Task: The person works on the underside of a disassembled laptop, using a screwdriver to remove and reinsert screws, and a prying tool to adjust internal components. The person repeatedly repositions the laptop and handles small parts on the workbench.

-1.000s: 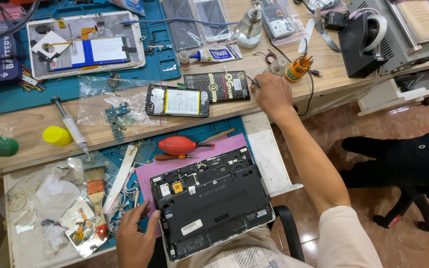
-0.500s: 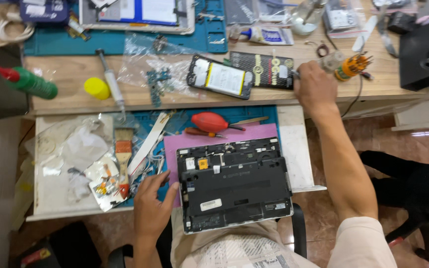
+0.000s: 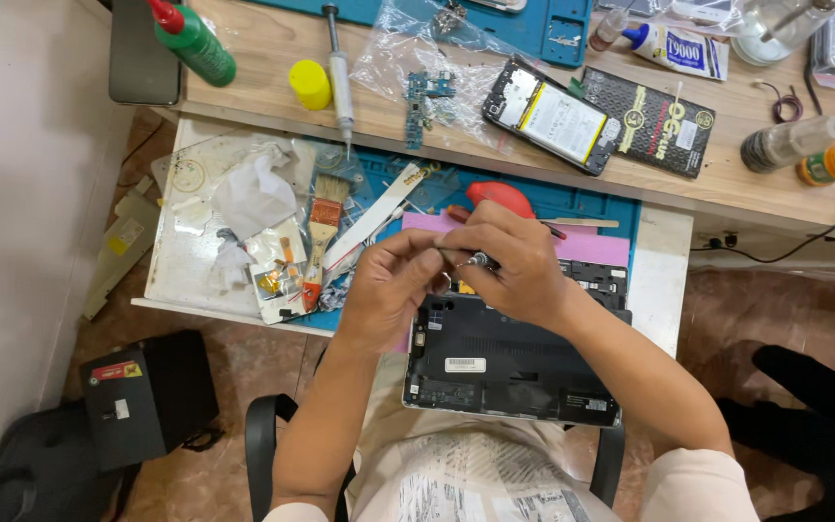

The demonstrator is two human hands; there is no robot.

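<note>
Screwdriver (image 3: 471, 259), small and metal-tipped, is being pinched between both hands above the opened black device (image 3: 514, 362) on the pull-out worktop (image 3: 664, 280). Left hand (image 3: 388, 290) and right hand (image 3: 509, 261) are each closing their grip on it; a slip could be dropping the tip onto the exposed board.

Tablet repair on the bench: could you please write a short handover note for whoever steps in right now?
Left hand and right hand meet above the tablet, pinching a small metal-tipped tool between their fingertips.
The tablet lies back up, cover off, on the pink mat, partly over the lap.
Red screwdriver lies just behind the hands; brush to their left.
An opened phone sits on the wooden bench.
Done: tablet opened. Left: inner work, closing up.
</note>
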